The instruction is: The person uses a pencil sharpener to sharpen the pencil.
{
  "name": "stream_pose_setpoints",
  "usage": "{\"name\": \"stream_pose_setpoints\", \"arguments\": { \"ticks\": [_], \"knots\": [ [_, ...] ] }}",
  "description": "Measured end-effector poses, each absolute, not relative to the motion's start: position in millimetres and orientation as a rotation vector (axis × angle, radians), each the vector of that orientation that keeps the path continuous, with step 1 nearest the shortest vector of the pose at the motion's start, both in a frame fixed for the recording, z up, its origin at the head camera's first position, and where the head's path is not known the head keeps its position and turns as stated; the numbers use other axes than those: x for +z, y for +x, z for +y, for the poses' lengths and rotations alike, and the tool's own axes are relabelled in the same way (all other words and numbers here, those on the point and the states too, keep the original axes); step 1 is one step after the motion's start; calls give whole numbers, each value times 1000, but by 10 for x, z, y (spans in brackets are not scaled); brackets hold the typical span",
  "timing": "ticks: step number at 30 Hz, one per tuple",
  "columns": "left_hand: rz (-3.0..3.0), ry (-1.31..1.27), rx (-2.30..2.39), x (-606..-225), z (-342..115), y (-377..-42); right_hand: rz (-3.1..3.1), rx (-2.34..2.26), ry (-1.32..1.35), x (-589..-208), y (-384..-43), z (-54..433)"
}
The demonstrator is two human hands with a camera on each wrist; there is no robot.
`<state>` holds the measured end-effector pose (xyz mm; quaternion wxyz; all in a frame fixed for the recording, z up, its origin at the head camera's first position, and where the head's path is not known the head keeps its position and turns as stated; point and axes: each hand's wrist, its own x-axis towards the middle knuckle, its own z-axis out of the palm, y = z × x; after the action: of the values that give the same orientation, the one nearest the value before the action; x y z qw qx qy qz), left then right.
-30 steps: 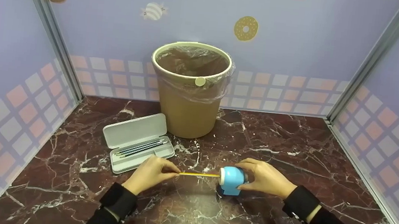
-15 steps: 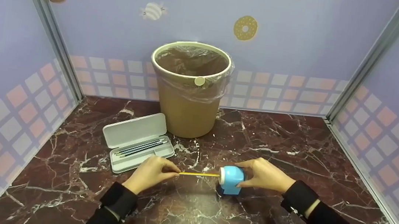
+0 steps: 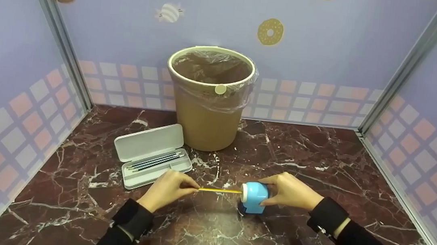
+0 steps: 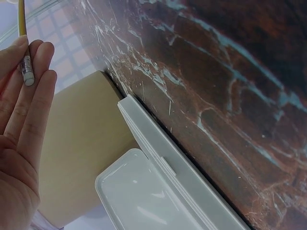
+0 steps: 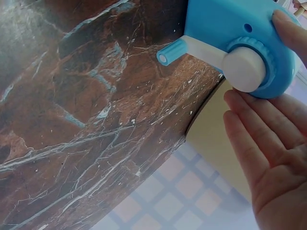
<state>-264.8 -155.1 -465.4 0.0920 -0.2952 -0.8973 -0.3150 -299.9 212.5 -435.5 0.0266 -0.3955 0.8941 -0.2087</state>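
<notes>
Between the thumb and fingers of my left hand (image 3: 166, 189) is the eraser end of a yellow pencil (image 3: 220, 190). Its other end goes into the front of a blue crank pencil sharpener (image 3: 255, 198), so the tip is hidden. The pencil lies about level. My right hand (image 3: 294, 192) grips the sharpener's body from the right, thumb on one side and fingers on the other. In the right wrist view the white crank (image 5: 206, 52) with its blue knob shows, and no finger is on that knob. The left wrist view shows the metal band and eraser (image 4: 28, 76) sticking out past the fingertips.
A pale pencil case (image 3: 147, 143) lies open behind my left hand, with several dark striped pencils (image 3: 155, 162) in it. Behind it a tan bin (image 3: 207, 117) with a clear liner stands near the back wall. Patterned panels enclose the dark marble tabletop (image 3: 319, 165).
My right hand has shifted slightly on the sharpener. The left hand, the pencil and the sharpener stay nearly where they were.
</notes>
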Motion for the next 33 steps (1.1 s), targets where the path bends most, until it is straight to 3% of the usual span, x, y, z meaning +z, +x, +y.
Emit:
{"name": "stream_pose_setpoints", "arguments": {
  "ticks": [33],
  "knots": [
    [-2718, -890, -954, -4620, -1525, -2661, 2764, -648, -1231, -4370, -2989, 2117]
  ]
}}
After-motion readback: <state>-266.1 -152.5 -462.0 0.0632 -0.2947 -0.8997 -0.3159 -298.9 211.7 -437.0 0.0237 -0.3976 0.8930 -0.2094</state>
